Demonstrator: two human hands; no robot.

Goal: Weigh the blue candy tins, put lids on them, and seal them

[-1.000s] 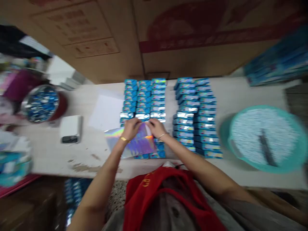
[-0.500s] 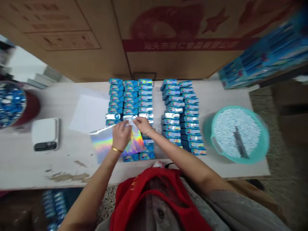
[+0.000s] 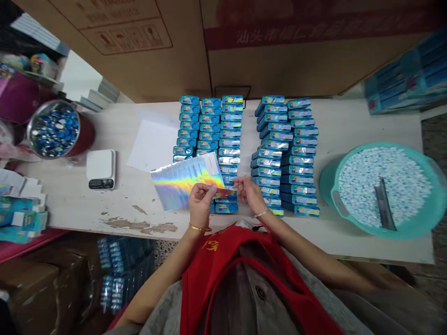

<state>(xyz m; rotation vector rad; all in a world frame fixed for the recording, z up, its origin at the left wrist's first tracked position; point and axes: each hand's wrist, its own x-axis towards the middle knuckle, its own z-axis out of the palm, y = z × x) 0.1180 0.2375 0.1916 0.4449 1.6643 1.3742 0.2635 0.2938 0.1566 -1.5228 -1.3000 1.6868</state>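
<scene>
One holographic sheet is pinched at its lower edge by the left hand, with a small foil strip held out toward the right hand, which is kept just apart; whether the strip is gripped by it cannot be told. Rows of blue tins are laid out beneath the sheet. White pieces and a metal scoop are held in a teal basin; blue pieces fill a steel bowl set in a red bucket.
</scene>
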